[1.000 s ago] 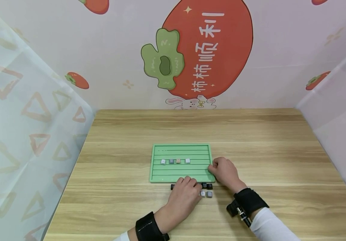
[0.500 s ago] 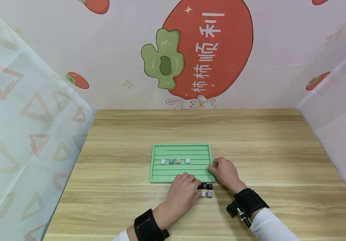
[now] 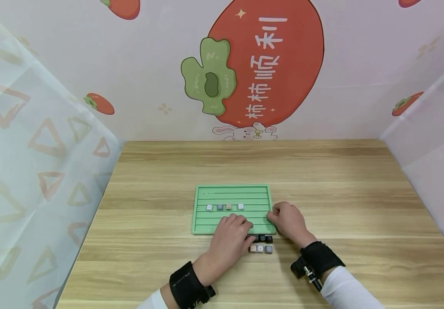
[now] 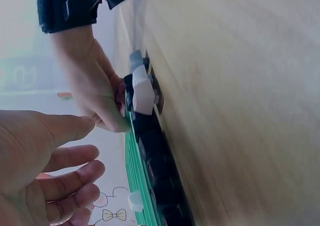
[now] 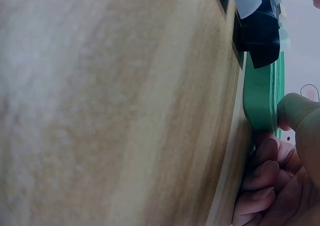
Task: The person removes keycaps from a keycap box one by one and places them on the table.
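Observation:
My right hand (image 3: pixel 289 221) grips the right edge of a green ridged board (image 3: pixel 233 195). In the right wrist view, its thumb lies on the board's face and the fingers curl against the side. My left hand (image 3: pixel 227 238) hovers over the board's near edge. In the left wrist view, thumb and fingers (image 4: pixel 75 178) are loosely bent and apart, with nothing between them. Several small keycaps, among them a white keycap (image 3: pixel 209 207) and a beige keycap (image 3: pixel 228 207), sit in a line on the board. Black keycaps (image 3: pixel 262 238) line its near edge, partly hidden by the left hand.
In front of the black row lie a beige keycap (image 3: pixel 253 249), a white keycap (image 3: pixel 260 248) and a grey keycap (image 3: pixel 268 249). All stand on a wooden table (image 3: pixel 160 171). A printed backdrop (image 3: pixel 148 64) rises behind, with pale sheets at both sides.
My left hand has moved up and left, away from the front keycaps, uncovering the beige one at the left of that row. The right hand stays on the board's edge.

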`<state>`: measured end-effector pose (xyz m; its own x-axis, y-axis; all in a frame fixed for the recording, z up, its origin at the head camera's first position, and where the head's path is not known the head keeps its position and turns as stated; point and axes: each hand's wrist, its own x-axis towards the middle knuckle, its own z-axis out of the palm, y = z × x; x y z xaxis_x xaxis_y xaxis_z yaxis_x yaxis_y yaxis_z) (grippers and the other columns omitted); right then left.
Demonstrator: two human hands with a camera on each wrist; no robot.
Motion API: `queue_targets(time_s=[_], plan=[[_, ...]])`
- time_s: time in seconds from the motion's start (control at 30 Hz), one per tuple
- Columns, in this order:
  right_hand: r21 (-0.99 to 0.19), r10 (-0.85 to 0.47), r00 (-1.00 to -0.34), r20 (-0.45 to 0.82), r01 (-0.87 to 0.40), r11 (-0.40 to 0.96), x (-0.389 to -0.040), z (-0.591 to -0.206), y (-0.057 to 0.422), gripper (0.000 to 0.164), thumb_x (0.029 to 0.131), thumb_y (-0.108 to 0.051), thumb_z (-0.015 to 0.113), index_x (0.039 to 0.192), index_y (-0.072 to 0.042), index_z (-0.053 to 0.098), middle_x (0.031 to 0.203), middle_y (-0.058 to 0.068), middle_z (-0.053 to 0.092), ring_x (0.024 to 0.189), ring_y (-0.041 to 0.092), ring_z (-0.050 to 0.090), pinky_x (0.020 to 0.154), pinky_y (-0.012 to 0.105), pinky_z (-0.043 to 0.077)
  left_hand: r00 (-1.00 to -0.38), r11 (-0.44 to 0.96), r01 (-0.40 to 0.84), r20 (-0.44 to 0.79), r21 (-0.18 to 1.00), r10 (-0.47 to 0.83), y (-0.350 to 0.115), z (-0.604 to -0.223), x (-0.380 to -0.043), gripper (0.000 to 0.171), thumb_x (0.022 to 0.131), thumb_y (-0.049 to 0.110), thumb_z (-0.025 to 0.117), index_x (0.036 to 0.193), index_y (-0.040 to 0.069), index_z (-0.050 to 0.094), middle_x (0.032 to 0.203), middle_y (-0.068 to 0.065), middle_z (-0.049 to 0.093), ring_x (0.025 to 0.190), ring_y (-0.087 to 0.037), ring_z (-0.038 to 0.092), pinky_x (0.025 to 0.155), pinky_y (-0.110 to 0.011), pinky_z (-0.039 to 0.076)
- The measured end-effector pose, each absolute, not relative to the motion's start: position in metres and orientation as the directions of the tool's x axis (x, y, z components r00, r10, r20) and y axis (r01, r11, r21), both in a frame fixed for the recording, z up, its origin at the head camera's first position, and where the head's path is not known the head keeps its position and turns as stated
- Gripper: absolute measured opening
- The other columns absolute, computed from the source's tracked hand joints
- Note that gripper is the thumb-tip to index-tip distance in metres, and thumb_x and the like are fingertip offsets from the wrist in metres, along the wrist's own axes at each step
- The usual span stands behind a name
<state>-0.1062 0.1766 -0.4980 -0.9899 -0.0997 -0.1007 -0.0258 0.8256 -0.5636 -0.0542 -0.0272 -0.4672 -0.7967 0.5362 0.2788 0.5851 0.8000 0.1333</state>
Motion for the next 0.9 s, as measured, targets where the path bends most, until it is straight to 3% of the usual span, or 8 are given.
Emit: queue_targets(time_s=[0.47,0.9], plan=[[-0.566,-0.101,-0.991,-0.084,-0.036,0.824,-0.107,-0.5,0.178,0.032,0.08,-0.017,0.058,0.053,-0.012,0.041,0.048,-0.004,0.029,0.045,0.014,0.03,0.049,0.027,0.023,-0.824,0.822,0.54,0.316,0.181,0.471,-0.037,-0.462,-0.07,0.03,0.081,0.037,0.069,0.101,0.015,0.07,0.1,0.0,0.066,0.096,-0.018,0.056,0.078,-0.034,0.046],[-0.57,-0.109,-0.991,-0.072,-0.048,0.821,-0.106,-0.501,0.177,0.033,0.081,-0.016,0.057,0.053,-0.013,0.039,0.049,-0.004,0.026,0.046,0.013,0.026,0.05,0.027,0.02,-0.837,0.834,0.513,0.335,0.203,0.433,-0.043,-0.461,-0.084,0.029,0.081,0.034,0.07,0.102,0.014,0.07,0.1,-0.001,0.065,0.1,-0.02,0.056,0.074,-0.034,0.045]])
